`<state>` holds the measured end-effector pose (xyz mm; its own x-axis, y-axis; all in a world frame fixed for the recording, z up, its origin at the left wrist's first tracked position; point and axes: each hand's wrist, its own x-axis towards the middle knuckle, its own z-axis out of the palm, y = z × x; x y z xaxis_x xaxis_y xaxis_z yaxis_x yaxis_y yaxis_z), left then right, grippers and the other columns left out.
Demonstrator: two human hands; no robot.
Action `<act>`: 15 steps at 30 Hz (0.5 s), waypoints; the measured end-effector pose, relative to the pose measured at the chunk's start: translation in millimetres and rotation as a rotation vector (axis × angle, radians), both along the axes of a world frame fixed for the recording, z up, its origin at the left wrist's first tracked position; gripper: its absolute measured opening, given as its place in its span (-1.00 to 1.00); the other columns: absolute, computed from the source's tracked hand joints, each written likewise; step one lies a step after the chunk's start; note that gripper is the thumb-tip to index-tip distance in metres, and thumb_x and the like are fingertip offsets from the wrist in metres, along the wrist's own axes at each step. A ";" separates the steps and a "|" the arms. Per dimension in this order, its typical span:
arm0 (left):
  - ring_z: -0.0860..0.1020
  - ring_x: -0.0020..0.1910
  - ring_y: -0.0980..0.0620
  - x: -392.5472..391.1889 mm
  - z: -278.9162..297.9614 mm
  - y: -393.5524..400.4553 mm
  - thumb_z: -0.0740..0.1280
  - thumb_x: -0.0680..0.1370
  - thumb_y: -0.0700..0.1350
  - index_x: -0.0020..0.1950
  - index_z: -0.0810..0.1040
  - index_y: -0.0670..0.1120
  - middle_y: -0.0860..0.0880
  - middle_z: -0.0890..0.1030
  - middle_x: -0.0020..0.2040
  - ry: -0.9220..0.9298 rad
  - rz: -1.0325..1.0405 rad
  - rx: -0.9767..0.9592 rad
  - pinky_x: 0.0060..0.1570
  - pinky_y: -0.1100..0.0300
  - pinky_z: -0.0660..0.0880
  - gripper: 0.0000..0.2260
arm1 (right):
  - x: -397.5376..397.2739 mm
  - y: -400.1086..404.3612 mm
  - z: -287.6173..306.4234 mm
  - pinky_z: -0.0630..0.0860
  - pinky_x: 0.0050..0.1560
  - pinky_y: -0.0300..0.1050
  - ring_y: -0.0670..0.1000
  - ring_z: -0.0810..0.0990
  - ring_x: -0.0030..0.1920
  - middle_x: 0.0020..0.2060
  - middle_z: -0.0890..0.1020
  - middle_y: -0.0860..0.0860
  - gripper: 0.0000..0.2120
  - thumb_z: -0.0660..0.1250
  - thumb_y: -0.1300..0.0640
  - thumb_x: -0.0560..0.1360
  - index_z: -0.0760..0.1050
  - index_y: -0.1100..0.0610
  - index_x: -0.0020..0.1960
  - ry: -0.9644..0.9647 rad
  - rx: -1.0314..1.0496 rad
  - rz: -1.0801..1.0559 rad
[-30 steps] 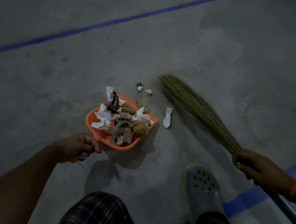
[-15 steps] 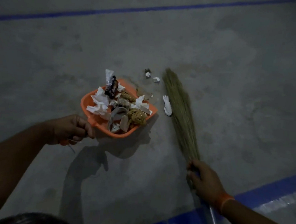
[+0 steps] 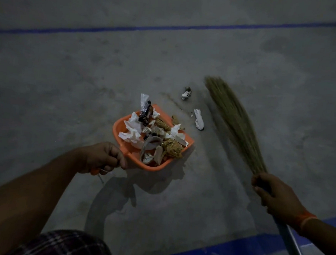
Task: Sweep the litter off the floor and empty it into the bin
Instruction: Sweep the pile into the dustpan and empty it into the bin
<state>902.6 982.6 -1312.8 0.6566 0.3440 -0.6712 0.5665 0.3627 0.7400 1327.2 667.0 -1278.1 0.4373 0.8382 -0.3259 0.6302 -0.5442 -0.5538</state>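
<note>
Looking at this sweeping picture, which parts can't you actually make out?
- Head view: the dustpan handle is mostly covered by the left hand gripping it.
- The broom bristles are motion-blurred; its handle runs off the bottom edge past the right hand.
- The small scrap on the floor is too dim to identify.
- No bin shows in the frame.
</note>
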 end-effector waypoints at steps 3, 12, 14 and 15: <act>0.23 -0.55 0.07 0.5 -0.3 1.0 0.29 0.33 -0.32 -0.14 0.68 -0.23 -0.09 0.39 -0.45 0.015 0.004 0.005 -0.49 0.30 0.16 -0.80 | -13.5 -20.5 -14.2 0.46 -0.32 -0.17 -0.03 0.56 -0.28 -0.13 0.55 -0.03 -0.74 0.32 0.25 0.55 0.47 -0.12 -0.10 -0.015 -0.033 -0.015; 0.29 -0.59 0.07 0.4 9.3 4.8 0.30 0.34 -0.34 -0.15 0.67 -0.28 -0.10 0.41 -0.41 0.034 0.037 -0.013 -0.56 0.34 0.23 -0.81 | -67.6 -8.5 -66.4 0.36 -0.28 -0.25 -0.16 0.49 -0.22 -0.21 0.50 -0.10 -0.71 0.36 0.23 0.45 0.39 -0.17 -0.16 0.023 0.025 0.112; 0.31 -0.58 0.07 3.9 14.8 4.8 0.30 0.35 -0.35 -0.16 0.67 -0.28 -0.12 0.42 -0.41 0.026 0.038 -0.008 -0.57 0.33 0.25 -0.83 | -66.7 8.5 -64.2 0.36 -0.31 -0.28 -0.16 0.48 -0.24 -0.19 0.50 -0.07 -0.76 0.33 0.22 0.46 0.42 -0.13 -0.14 0.045 0.026 0.122; 0.32 -0.59 0.08 6.1 16.0 4.7 0.29 0.38 -0.38 -0.17 0.67 -0.28 -0.14 0.43 -0.41 0.027 0.046 -0.002 -0.58 0.32 0.25 -0.83 | -64.4 16.5 -62.8 0.38 -0.29 -0.24 -0.12 0.49 -0.22 -0.17 0.51 -0.04 -0.79 0.32 0.22 0.46 0.43 -0.10 -0.13 0.040 0.026 0.125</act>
